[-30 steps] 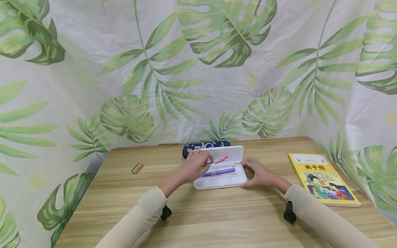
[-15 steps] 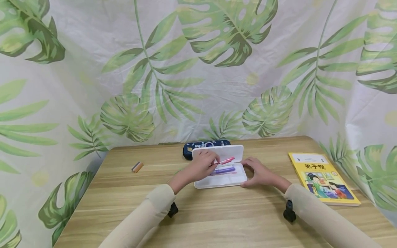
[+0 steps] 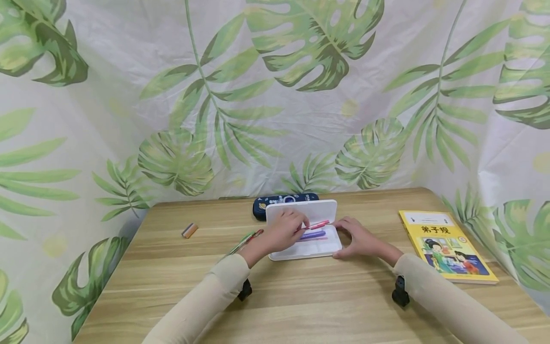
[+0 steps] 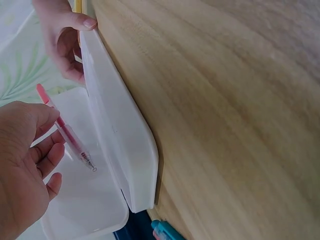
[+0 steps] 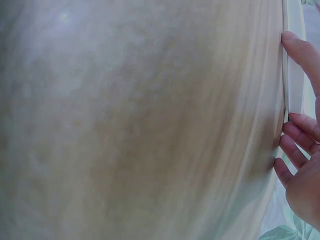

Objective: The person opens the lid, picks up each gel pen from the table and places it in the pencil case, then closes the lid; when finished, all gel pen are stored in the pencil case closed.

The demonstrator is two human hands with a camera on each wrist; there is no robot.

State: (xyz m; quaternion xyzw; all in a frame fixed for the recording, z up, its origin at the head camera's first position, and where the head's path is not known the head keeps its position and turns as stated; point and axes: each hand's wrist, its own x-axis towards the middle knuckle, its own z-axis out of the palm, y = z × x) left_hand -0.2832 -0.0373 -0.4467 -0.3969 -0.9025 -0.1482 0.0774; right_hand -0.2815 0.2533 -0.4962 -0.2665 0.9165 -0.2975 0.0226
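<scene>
Red pen point(image 4: 67, 130): was slim, partly clear, pinkish-red at one end; slanted above the open case, pinched between thumb and fingers of the left hand point(image 3: 285, 231).
White case point(image 3: 318, 248): was shallow and oblong; lay open on the table point(image 3: 301, 296), steadied at one end by the right hand point(image 3: 358, 237).
Lid point(image 3: 324, 209): stood raised along the far edge.
Purple pen point(image 3: 312, 234): lay lengthwise inside, partly hidden.
</scene>
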